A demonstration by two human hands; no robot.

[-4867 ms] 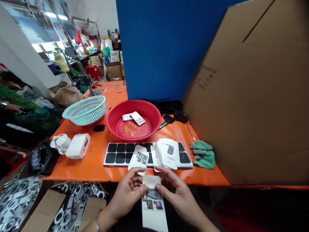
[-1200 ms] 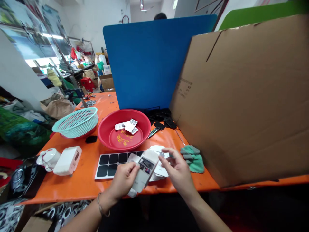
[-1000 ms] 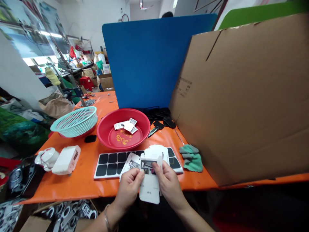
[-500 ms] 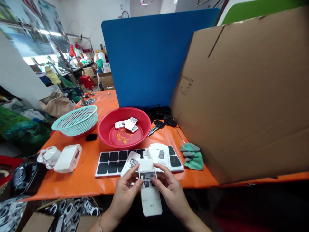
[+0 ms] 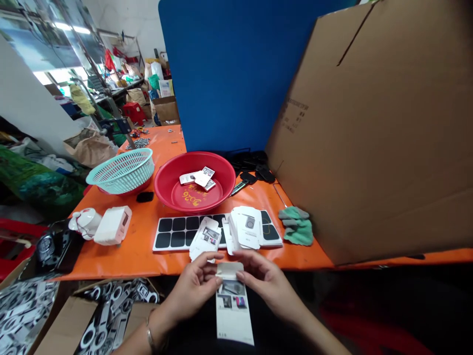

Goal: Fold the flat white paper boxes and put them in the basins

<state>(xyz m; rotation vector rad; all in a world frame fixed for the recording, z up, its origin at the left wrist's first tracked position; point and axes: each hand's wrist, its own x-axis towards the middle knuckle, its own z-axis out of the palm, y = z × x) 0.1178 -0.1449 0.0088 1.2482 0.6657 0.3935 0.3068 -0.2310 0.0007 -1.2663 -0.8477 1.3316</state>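
Over the table's front edge, my left hand (image 5: 194, 287) and my right hand (image 5: 271, 286) pinch the two sides of a white printed cardboard box (image 5: 233, 323) near its top flap. Its printed face carries small pictures, and the lower end hangs toward my lap. Just beyond my fingers lie a flat white carton (image 5: 207, 240) and a pile of flat cartons (image 5: 247, 230) with a round device printed on top. Both rest partly on a white sheet with black rounded squares (image 5: 173, 232). Behind it, a red basin (image 5: 162, 190) holds several small white boxes (image 5: 203, 176).
A mint basket (image 5: 123, 171), a black phone-like item (image 5: 145, 196) and a white block (image 5: 113, 225) are on the left. To the right are a green-grey cloth (image 5: 296, 227) and a tall cardboard carton (image 5: 377, 138). Below left, boxes hold ring-ended parts (image 5: 105, 315).
The view has tilted downward. Both hands have drawn the box slightly closer to me, and its top flap, which stood up earlier, now looks folded down. More of the printed face shows.
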